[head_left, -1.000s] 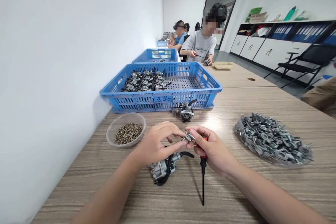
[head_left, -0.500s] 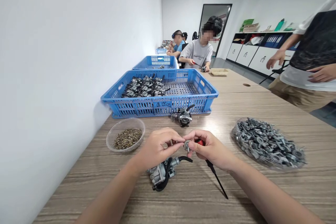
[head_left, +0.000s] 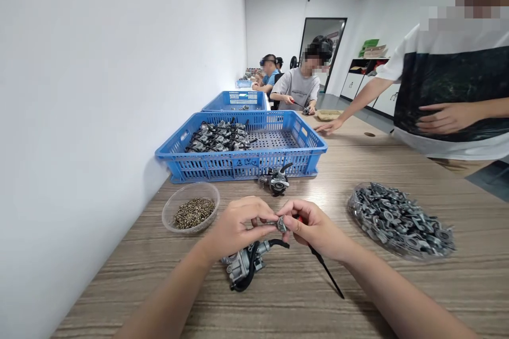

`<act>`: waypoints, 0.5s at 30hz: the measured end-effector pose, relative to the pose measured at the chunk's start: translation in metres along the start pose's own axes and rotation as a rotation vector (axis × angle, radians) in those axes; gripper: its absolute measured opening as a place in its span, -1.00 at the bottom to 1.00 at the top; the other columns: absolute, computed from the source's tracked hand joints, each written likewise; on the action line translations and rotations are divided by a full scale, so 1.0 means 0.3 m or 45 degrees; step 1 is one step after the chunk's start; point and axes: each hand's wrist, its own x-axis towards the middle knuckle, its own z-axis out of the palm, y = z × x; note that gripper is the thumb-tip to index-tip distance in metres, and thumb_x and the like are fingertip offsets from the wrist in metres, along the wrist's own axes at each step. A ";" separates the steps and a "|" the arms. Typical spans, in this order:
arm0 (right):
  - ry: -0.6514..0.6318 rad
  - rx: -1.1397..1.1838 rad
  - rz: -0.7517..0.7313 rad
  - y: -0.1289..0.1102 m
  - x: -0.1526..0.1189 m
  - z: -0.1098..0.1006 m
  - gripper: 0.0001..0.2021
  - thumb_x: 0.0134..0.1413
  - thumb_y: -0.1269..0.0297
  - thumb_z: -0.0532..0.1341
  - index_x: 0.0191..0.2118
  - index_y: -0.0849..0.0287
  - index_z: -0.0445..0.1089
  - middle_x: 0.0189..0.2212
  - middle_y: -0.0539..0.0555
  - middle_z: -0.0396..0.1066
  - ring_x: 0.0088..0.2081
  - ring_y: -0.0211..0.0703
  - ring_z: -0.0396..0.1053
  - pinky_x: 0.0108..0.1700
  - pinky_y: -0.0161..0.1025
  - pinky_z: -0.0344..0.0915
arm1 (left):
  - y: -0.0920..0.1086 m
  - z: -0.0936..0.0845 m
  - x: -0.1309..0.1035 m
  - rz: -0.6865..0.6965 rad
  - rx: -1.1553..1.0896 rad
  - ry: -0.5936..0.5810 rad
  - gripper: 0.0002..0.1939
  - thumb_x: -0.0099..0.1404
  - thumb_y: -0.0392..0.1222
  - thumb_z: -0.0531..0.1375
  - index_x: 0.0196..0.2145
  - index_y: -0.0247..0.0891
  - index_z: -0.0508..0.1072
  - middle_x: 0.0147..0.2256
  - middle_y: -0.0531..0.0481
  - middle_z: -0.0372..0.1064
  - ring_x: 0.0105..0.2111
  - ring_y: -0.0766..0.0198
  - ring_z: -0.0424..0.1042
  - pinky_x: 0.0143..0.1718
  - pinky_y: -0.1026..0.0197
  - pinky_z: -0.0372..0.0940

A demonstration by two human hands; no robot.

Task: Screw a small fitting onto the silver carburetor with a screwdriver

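Between both hands is a small grey metal part (head_left: 281, 224) with a round end and a thin arm. My left hand (head_left: 240, 222) pinches its thin arm between thumb and fingertips. The thumb and index finger of my right hand (head_left: 316, 225) close on the round end. That same right hand keeps a screwdriver (head_left: 327, 273) in its palm, red handle partly hidden, black shaft pointing down toward me. Below my left hand a carburetor (head_left: 239, 271) with a black hose lies on the table. A second carburetor (head_left: 278, 184) rests just beyond my fingers.
A blue crate (head_left: 242, 161) holding several carburetors stands ahead, with another blue crate (head_left: 217, 100) behind. At left is a clear tub (head_left: 167, 217) of small brass screws; at right, a clear bag or tray of grey metal parts (head_left: 397, 217). A standing person's hand (head_left: 331, 126) touches the table beyond.
The small metal part has turned in my fingers, its thin arm now toward my left hand. The standing person has moved closer and stretched a hand to the table beside the crate.
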 end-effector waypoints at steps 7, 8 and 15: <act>0.064 -0.204 -0.174 -0.036 -0.011 0.009 -0.58 0.43 -0.16 0.37 0.04 0.12 0.59 -0.33 0.00 0.51 -0.26 -0.14 0.54 -0.17 -0.21 0.39 | 0.009 -0.005 0.001 -0.015 0.048 0.014 -0.86 0.52 -0.14 0.41 -0.08 -0.23 0.73 -0.21 -0.16 0.69 -0.24 0.19 0.66 -0.23 0.23 0.52; 0.053 -0.207 -0.173 -0.039 -0.013 0.007 -0.58 0.44 -0.16 0.36 0.04 0.12 0.59 -0.33 0.01 0.52 -0.26 -0.14 0.55 -0.16 -0.20 0.39 | 0.011 -0.006 0.003 -0.016 0.049 0.019 -0.86 0.52 -0.13 0.41 -0.08 -0.24 0.73 -0.22 -0.15 0.69 -0.25 0.20 0.65 -0.22 0.23 0.52; -0.060 -0.092 -0.152 -0.054 -0.023 -0.005 -0.55 0.42 -0.17 0.38 0.09 0.12 0.55 -0.33 0.05 0.59 -0.38 -0.20 0.47 -0.33 -0.27 0.27 | 0.022 0.003 0.005 -0.064 -0.091 0.078 -0.89 0.46 -0.17 0.46 -0.11 -0.24 0.73 -0.23 -0.15 0.70 -0.28 0.20 0.67 -0.27 0.25 0.50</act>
